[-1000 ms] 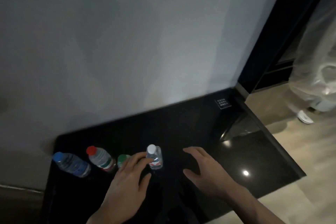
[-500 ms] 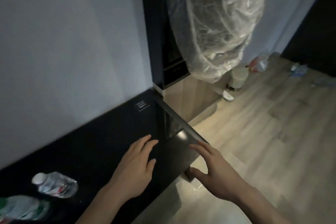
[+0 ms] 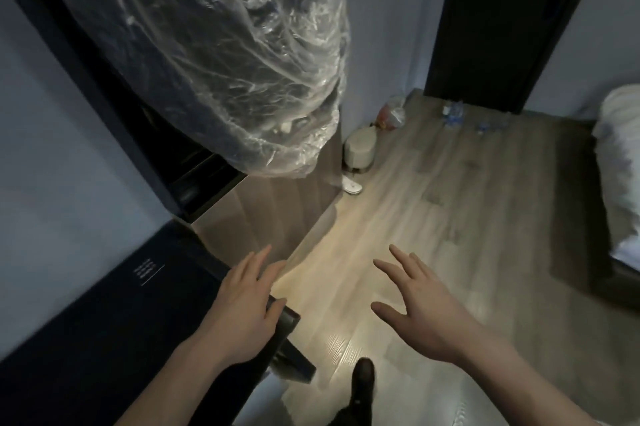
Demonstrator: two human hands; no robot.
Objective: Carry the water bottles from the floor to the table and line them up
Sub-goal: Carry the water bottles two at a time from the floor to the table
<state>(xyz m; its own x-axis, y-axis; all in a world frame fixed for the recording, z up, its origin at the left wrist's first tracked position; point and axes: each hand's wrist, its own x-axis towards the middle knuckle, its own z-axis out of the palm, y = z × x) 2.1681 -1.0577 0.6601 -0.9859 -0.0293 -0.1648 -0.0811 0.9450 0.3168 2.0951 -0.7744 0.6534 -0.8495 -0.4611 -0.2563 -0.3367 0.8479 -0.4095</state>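
Observation:
Several clear water bottles lie far off on the wooden floor near a black door, more of the bottles a little to their right. The black table fills the lower left; no bottle on it shows in this view. My left hand hovers over the table's right corner with fingers straight and holds nothing. My right hand is out over the floor, fingers spread, empty.
Clothes under clear plastic hang over a dark wardrobe at upper left. A small beige bin, a white slipper and a tied plastic bag sit on the floor. A bed with white bedding borders the right. My dark shoe is below.
My view has swung right, away from the bottles on the table toward the floor and door. My left hand let go of the white-capped bottle; both hands now reach forward empty.

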